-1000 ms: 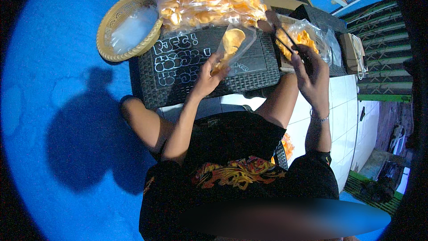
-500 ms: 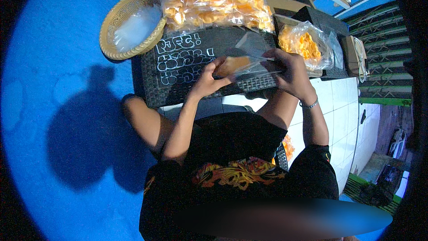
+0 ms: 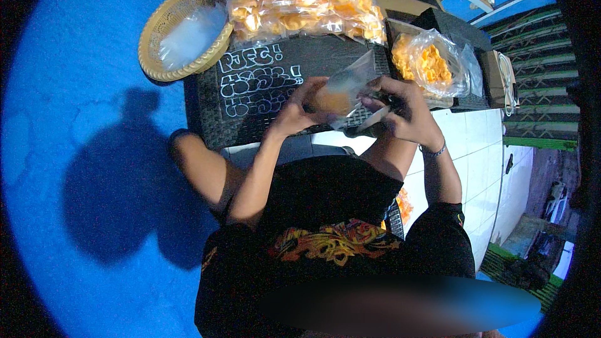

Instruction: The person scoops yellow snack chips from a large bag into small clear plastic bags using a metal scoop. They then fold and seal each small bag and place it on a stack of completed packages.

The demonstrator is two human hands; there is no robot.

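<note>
My left hand (image 3: 295, 114) grips a clear plastic bag (image 3: 352, 72) with an orange-brown snack (image 3: 335, 101) inside, held above the black woven table (image 3: 263, 130). My right hand (image 3: 404, 112) is closed at the bag's right side, on the bag and a dark item, possibly tongs, that is hard to make out. Beneath the bag lies a dark board with white hand-drawn lettering (image 3: 250, 84). Just behind my right hand, an opened bag of orange crackers (image 3: 432, 66) sits on a tray, beside more clear plastic.
A tall pile of filled cracker bags (image 3: 294, 0) stands at the back. A woven basket (image 3: 153, 37) of clear bags is at back left, against a blue wall. A cardboard box (image 3: 501, 78) with white cord is at right. My legs are under the table edge.
My right hand has come down and left from the open cracker bag to the small bag. The small bag was tilted over between both hands and now angles up rightward.
</note>
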